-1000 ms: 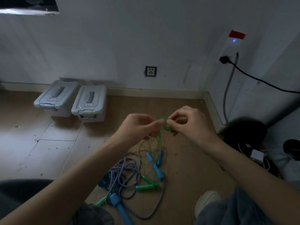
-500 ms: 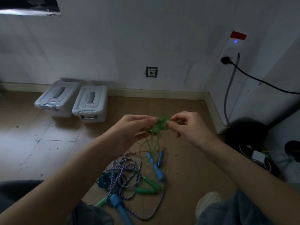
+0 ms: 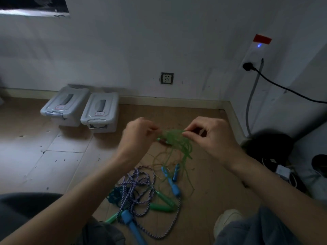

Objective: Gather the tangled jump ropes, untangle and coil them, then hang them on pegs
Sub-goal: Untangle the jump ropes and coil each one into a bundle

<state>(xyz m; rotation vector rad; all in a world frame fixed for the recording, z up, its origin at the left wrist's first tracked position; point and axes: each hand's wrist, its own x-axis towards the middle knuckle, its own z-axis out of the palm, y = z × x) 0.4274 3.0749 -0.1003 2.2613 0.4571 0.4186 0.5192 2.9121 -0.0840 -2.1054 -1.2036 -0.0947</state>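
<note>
1. Wooden floor (image 3: 203,206): carries the rope pile, low in the view, between the person's knees.
2. Two grey lidded storage boxes (image 3: 100,112) sit side by side against the white wall's skirting, far left, well apart from the ropes.
3. Left hand (image 3: 137,137): raised above the floor, fingers curled, fingertips pinching the left end of a tangled clump of the thin green jump rope (image 3: 177,140).
4. Right hand (image 3: 210,137): level with the left, thumb and forefinger pinching the right side of the same clump; the other fingers are loosely bent.
5. The green clump spans the gap between the two hands. Loose strands hang from it down towards the floor, near the blue handles (image 3: 172,181).
6. Blue-and-white braided jump rope (image 3: 139,190): lies in loops on the floor under the left forearm, one strand sweeping out right and back. A blue handle (image 3: 131,225) lies at its near end.
7. Green handles (image 3: 163,203) lie just right of the braided loops, touching them.
8. Dark teal cord bundle (image 3: 114,196): at the left edge of the pile, partly under the braided rope.
9. White shoe (image 3: 228,220): low right, near the pile.
10. Wall socket (image 3: 166,78): on the wall behind the hands.
</note>
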